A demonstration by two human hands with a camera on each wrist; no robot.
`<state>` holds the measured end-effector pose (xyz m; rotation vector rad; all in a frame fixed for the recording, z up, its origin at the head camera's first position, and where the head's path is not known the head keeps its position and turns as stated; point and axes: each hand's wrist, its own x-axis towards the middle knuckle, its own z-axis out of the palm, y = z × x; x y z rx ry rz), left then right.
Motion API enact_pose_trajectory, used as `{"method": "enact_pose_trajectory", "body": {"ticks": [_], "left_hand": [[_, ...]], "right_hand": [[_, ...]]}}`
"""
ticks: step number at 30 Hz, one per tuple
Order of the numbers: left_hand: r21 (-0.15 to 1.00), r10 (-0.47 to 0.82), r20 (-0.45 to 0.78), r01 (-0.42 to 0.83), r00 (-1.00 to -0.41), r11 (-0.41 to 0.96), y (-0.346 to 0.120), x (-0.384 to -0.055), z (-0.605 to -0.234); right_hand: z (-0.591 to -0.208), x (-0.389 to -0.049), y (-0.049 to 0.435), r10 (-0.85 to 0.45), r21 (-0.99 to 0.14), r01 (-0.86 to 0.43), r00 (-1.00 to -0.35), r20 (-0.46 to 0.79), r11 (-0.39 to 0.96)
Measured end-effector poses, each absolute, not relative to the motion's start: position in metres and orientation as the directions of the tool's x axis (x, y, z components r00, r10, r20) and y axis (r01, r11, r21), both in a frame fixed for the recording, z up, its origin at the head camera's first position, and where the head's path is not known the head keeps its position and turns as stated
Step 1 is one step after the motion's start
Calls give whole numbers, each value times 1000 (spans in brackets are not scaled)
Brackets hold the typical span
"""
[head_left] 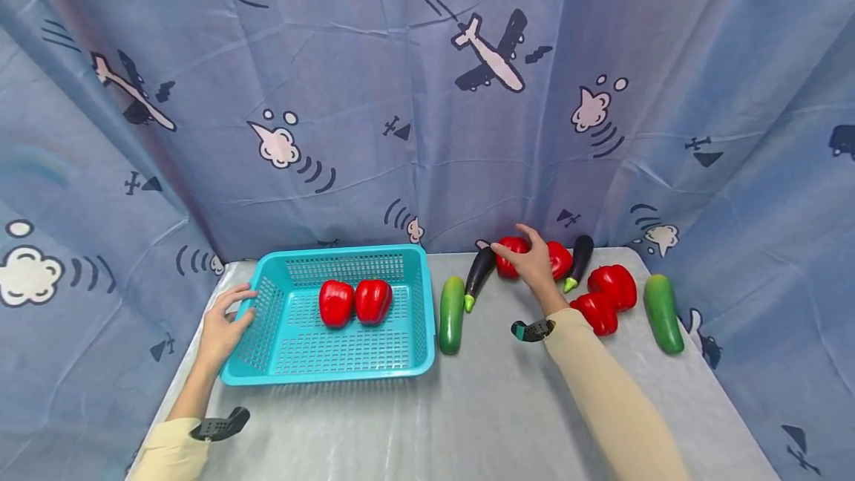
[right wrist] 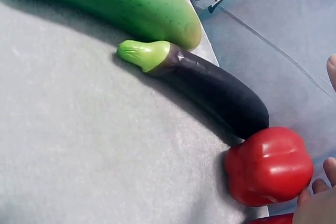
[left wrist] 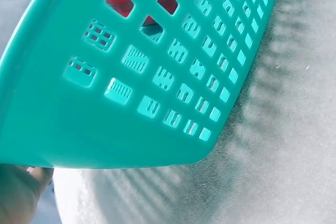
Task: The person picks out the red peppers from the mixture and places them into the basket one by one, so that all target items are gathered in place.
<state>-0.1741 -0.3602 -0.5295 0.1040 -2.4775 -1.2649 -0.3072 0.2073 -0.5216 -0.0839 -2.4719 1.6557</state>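
Note:
My left hand [head_left: 222,329] holds the left rim of the turquoise plastic basket [head_left: 327,375], thumb and fingers bent at the edge. Two red bell peppers [head_left: 354,303] lie together in the basket. At the back of the table, my right hand [head_left: 531,262] reaches over a red bell pepper [head_left: 510,267] with thumb and fingers spread apart. In the right wrist view its fingers [right wrist: 320,203] are beside that pepper, right at its surface. A dark eggplant [right wrist: 215,87] with a green cap lies against the same pepper.
A cucumber [head_left: 451,315] lies between basket and eggplant. Right of my right hand are another red pepper [head_left: 558,260], a second eggplant [head_left: 581,258], two more peppers [head_left: 604,295] and a cucumber [head_left: 663,314]. A blue patterned curtain [head_left: 374,117] hangs behind the table.

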Motion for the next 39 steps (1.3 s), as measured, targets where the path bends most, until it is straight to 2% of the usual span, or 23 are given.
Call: {"method": "enact_pose_trajectory", "body": {"ticks": [19,27,32,39], "left_hand": [[831,-210,326,173,-921,529,-363,-178,-528],[840,-201,327,186,-924,510,-360,-178,-530],[833,-199,322,177,-926,524,-360,-175,-532],[833,-200,317,171,-927,527,-361,-174,-531]], "right_hand": [[-520,-325,204,182,-916,38,-983,39,399],[-528,-329,203,191,-908,119,-981,-44,402],[-535,-332,201,176,-884,127,-983,-52,450],[-538,-335,197,141,-785,112,-989,-32,609]]}}
